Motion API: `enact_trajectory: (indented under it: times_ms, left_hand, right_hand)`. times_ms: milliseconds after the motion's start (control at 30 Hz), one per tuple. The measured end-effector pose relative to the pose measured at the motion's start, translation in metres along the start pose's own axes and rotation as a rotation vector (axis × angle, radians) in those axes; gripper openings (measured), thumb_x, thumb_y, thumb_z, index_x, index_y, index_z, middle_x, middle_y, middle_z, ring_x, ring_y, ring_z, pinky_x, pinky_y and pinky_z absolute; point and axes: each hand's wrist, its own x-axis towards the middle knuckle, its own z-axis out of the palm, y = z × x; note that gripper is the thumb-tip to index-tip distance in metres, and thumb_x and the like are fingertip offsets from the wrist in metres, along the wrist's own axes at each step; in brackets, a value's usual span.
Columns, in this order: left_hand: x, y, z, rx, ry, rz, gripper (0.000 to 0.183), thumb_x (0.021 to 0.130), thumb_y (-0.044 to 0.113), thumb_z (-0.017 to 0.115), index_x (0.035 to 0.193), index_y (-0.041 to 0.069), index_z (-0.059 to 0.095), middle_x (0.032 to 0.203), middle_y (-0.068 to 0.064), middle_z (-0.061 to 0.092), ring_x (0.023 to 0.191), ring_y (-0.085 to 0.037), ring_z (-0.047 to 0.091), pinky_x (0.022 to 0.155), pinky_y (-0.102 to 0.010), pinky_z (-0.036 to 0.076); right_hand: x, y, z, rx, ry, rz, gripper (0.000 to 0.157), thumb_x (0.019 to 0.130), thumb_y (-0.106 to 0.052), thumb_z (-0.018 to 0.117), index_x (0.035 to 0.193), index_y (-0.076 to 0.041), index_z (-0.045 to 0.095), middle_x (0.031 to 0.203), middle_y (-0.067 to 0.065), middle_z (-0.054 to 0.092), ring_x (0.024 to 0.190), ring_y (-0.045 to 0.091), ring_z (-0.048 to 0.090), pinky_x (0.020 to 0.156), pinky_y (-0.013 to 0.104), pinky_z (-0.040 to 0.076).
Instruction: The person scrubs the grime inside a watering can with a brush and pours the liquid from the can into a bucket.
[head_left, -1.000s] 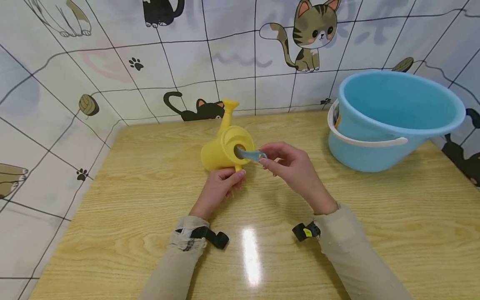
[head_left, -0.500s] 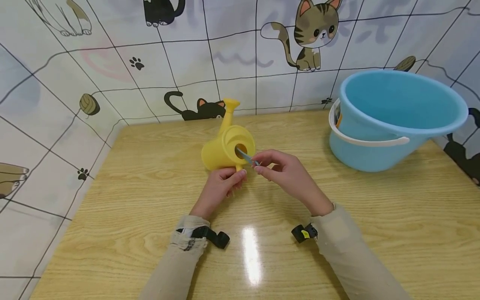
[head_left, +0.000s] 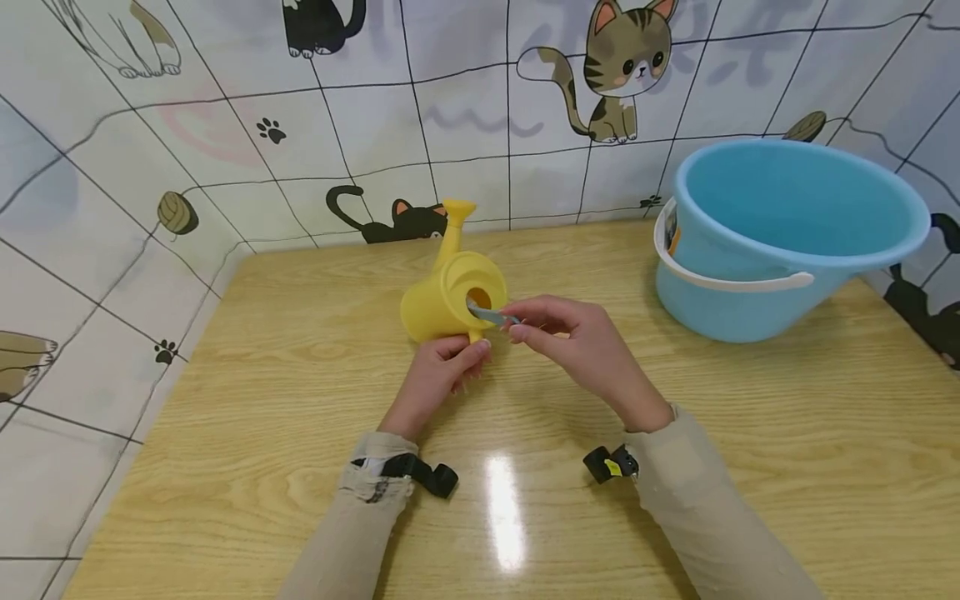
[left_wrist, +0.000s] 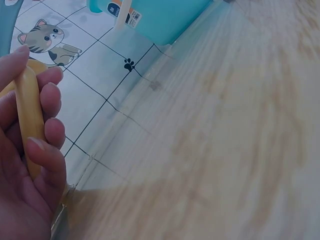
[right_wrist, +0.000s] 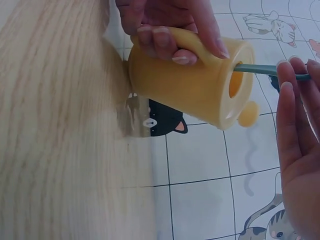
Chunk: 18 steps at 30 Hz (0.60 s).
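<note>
A yellow watering can (head_left: 438,307) stands tilted on the table, spout (head_left: 452,233) toward the back wall and round opening facing the right hand. My left hand (head_left: 438,367) grips its handle, with the fingers curled round it (left_wrist: 31,117) in the left wrist view. My right hand (head_left: 573,342) pinches a slim blue-grey tool (head_left: 489,316) between thumb and fingers. The tool's far end reaches into the can's opening and is hidden inside. From the right wrist view the tool (right_wrist: 257,69) looks thin and greenish, lying against the opening's rim.
A light-blue bucket (head_left: 731,312) with a white handle (head_left: 738,286) stands at the back right of the wooden table (head_left: 300,467). Behind and to the left rise wall sheets (head_left: 465,117) printed with cats and grid lines.
My right hand has shifted slightly left and down from a second ago, and the tool has turned edge-on in the opening. My left hand and the watering can hold still.
</note>
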Motion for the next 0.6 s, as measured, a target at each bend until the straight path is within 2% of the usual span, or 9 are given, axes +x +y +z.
enact_trajectory:
  times_ms: [167,267,400,600]
  left_hand:
    - [-0.006,0.014,0.001,0.003,-0.004,0.004,0.042,0.088,0.036,0.056,0.085,-0.006,0.061,0.072,-0.021,0.050,0.054,-0.032,0.037,0.043,-0.032,0.034]
    - [-0.004,0.008,0.000,0.001,-0.002,0.002,0.042,0.087,0.037,0.056,0.086,-0.005,0.061,0.072,-0.021,0.050,0.053,-0.032,0.037,0.043,-0.033,0.034]
    - [0.001,-0.005,-0.001,0.006,0.001,-0.010,0.044,0.084,0.043,0.057,0.084,-0.001,0.062,0.070,-0.015,0.051,0.051,-0.026,0.038,0.042,-0.031,0.034]
    - [0.005,-0.014,0.000,0.014,0.013,-0.005,0.048,0.080,0.051,0.058,0.082,0.003,0.062,0.067,-0.008,0.051,0.051,-0.022,0.038,0.041,-0.030,0.033]
  right_hand:
    - [0.001,0.000,-0.005,-0.035,-0.005,-0.079,0.023,0.086,-0.031,0.059,0.105,-0.020,0.066,0.096,-0.011,0.063,0.083,0.008,0.060,0.071,0.029,0.048]
    - [0.002,0.004,-0.006,-0.043,0.000,-0.111,0.022,0.086,-0.032,0.059,0.104,-0.023,0.066,0.097,-0.012,0.063,0.083,0.006,0.059,0.071,0.031,0.048]
    - [0.001,0.001,-0.008,-0.041,0.009,-0.116,0.020,0.086,-0.030,0.059,0.104,-0.022,0.066,0.096,-0.012,0.063,0.084,0.006,0.058,0.071,0.032,0.048]
    - [-0.003,-0.022,-0.012,-0.043,0.025,-0.105,0.018,0.087,-0.017,0.060,0.103,-0.012,0.067,0.094,-0.007,0.064,0.083,0.007,0.057,0.071,0.028,0.048]
